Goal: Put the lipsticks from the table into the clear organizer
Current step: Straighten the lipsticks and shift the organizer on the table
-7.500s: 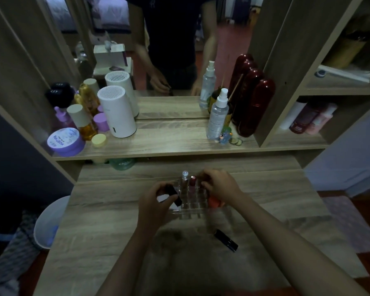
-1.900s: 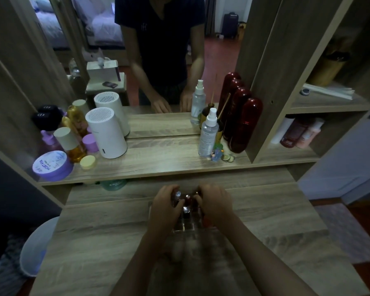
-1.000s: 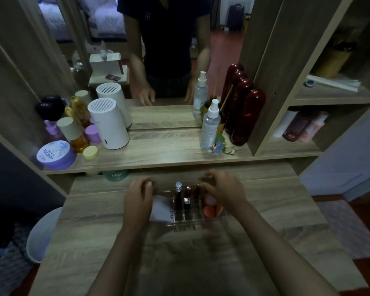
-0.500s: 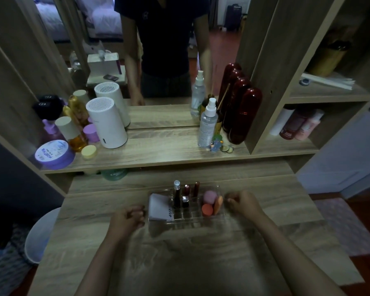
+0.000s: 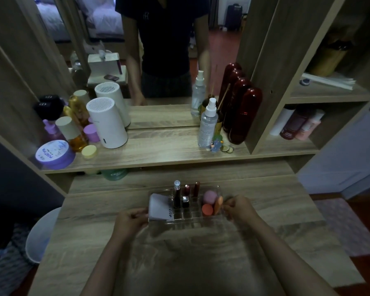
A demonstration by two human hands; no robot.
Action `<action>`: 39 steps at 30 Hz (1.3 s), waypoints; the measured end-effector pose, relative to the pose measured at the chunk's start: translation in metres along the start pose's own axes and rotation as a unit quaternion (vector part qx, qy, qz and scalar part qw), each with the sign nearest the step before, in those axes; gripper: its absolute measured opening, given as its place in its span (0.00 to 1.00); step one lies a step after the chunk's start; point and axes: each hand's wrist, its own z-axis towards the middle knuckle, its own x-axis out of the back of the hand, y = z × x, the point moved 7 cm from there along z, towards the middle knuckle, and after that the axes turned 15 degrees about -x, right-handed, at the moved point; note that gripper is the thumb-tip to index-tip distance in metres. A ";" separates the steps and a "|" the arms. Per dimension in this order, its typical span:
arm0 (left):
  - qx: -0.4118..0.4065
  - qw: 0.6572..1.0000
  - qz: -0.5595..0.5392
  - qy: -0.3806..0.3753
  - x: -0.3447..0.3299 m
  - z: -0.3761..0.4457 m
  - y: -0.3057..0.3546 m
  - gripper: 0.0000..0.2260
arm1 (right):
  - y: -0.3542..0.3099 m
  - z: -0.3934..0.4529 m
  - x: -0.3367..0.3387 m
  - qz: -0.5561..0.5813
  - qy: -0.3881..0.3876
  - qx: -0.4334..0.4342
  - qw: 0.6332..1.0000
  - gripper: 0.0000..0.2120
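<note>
The clear organizer (image 5: 187, 222) stands on the wooden table (image 5: 265, 201), straight ahead of me. Several dark red lipsticks (image 5: 176, 196) stand upright in its middle slots. A white folded item (image 5: 158, 207) fills its left end, and pink and orange sponges (image 5: 209, 197) fill its right end. My left hand (image 5: 129, 221) pinches the organizer's left end. My right hand (image 5: 238, 207) holds its right end. No loose lipstick shows on the table.
A raised shelf behind the organizer carries a white cylinder (image 5: 107, 124), a spray bottle (image 5: 207, 124), dark red bottles (image 5: 244, 116) and a purple jar (image 5: 53, 154). A mirror stands behind them. A white bin (image 5: 41, 233) sits on the floor at the left.
Both hands drew back from the organizer's slots, then came in again to its two ends. The black lipstick that lay on the table earlier is gone from it.
</note>
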 end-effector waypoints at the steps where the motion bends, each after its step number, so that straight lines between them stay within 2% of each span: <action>1: 0.000 1.000 0.000 0.000 0.000 0.000 -0.002 0.10 | 0.000 0.001 0.000 0.000 0.001 0.004 1.000 0.10; 7: -0.011 1.000 0.004 0.015 -0.001 0.001 -0.006 0.09 | -0.002 0.002 -0.002 -0.020 -0.007 0.009 1.000 0.10; 16: -0.028 0.999 0.041 0.001 -0.028 0.002 -0.005 0.10 | 0.010 0.000 0.023 -0.023 0.036 0.027 0.999 0.09; 25: -0.047 0.997 0.058 -0.004 -0.093 0.004 0.012 0.12 | 0.054 0.007 0.072 0.000 0.065 0.002 0.998 0.06; 30: -0.046 0.997 0.053 -0.022 -0.141 0.005 0.022 0.10 | 0.086 0.020 0.102 -0.025 0.081 -0.004 0.996 0.07; 34: -0.066 0.994 0.087 -0.016 -0.178 0.008 0.033 0.07 | 0.119 0.032 0.125 -0.010 0.091 -0.033 0.995 0.07; 39: -0.064 0.993 0.093 -0.019 -0.222 0.008 0.046 0.10 | 0.159 0.050 0.150 0.011 0.093 -0.103 0.990 0.09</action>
